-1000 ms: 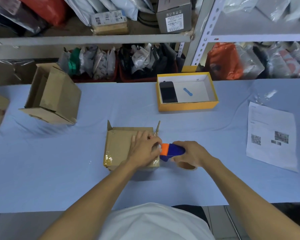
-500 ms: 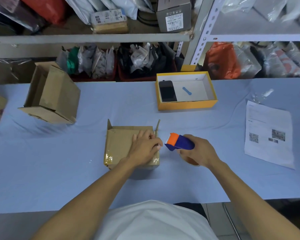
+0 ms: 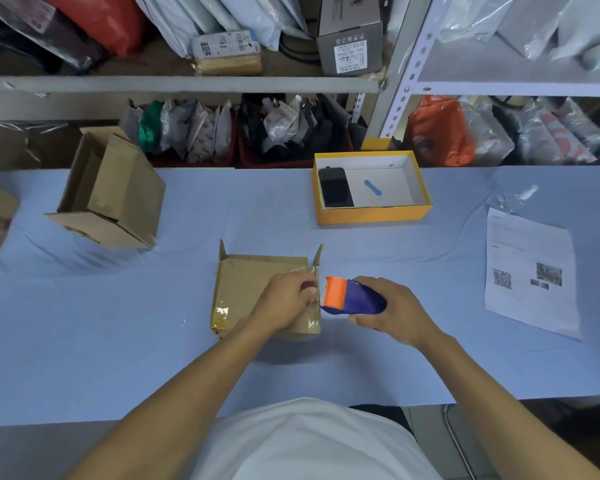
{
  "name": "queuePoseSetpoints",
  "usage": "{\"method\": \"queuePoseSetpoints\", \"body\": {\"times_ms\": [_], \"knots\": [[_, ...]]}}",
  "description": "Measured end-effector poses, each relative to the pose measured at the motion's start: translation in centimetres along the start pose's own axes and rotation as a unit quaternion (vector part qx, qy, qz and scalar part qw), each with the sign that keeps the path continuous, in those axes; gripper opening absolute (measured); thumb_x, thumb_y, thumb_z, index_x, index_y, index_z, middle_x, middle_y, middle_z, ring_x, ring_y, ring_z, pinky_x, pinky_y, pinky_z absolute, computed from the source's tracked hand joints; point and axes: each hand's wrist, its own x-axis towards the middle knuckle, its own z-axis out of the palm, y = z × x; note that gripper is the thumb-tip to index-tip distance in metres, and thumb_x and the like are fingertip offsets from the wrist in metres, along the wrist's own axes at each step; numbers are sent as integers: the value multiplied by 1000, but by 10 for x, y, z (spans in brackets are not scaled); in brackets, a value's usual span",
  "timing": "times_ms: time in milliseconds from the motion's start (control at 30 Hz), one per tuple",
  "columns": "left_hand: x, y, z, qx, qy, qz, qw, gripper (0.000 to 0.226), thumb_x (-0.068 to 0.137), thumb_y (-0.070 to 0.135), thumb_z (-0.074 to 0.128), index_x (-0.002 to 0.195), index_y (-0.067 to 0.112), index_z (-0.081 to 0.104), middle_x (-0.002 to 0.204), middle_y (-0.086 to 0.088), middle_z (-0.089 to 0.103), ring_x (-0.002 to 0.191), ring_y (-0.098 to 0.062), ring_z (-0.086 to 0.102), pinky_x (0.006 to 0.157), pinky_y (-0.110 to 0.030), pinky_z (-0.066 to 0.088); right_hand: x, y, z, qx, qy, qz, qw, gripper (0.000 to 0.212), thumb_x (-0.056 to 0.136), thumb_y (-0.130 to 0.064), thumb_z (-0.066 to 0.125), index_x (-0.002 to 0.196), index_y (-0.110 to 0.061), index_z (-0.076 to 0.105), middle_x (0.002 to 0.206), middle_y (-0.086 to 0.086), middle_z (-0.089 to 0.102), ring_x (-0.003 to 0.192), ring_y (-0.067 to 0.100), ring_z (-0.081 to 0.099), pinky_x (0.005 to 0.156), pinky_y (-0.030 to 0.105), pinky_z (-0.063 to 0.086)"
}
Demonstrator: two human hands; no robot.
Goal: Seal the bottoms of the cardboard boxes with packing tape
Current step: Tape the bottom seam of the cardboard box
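Pressing hand: left hand (image 3: 284, 303) lies on the cardboard box (image 3: 253, 289) at its right edge; fingers (image 3: 307, 289) curled down onto the clear tape there, pinching or only pressing I cannot tell
Dispenser hand: right hand (image 3: 392, 313) has its fingers wrapped round the blue body of the tape dispenser (image 3: 352, 299); its orange head sits just beside the box's right edge
Box: near the middle of the table (image 3: 84, 341), bottom side up; two flap corners stand up along the far edge; shiny tape wraps over the left and right edges
Open room: bare blue cloth left of the box and toward the near table edge; right of the dispenser the cloth runs bare up to the printed sheet (image 3: 530, 271)
Far side: tilted open carton (image 3: 115, 192) far left; yellow tray box (image 3: 371, 188) beyond the dispenser, well apart
Writing: sheet shows a QR code and small pictures; text too small to read
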Motion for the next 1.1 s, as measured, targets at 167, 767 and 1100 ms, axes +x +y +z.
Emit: {"method": "queuePoseSetpoints", "body": {"times_ms": [167,767,1100], "knots": [[-11,9,0,-234,-16,-86,968,16,93,1,56,86,2,70,73,-9,68,64,-16,62,64,-27,54,-1,-11,-5,21,-10,-36,999,65,69,-42,87,121,-52,51,112,-21,60,104,4,57,83,29,55],[-33,7,-8,-461,-55,-214,859,15,99,11,55,95,9,69,89,-4,74,83,-15,73,68,-24,56,-11,-24,4,72,-30,-61,995,64,68,-42,87,118,-60,50,112,-27,58,107,-1,55,77,15,53],[-32,14,-18,-536,-41,-232,811,23,94,10,54,84,7,74,84,-13,73,77,-22,73,66,-30,57,-6,-26,2,65,-10,-67,996,70,63,-58,83,119,-67,43,115,-40,52,114,-11,48,69,4,48]]}}
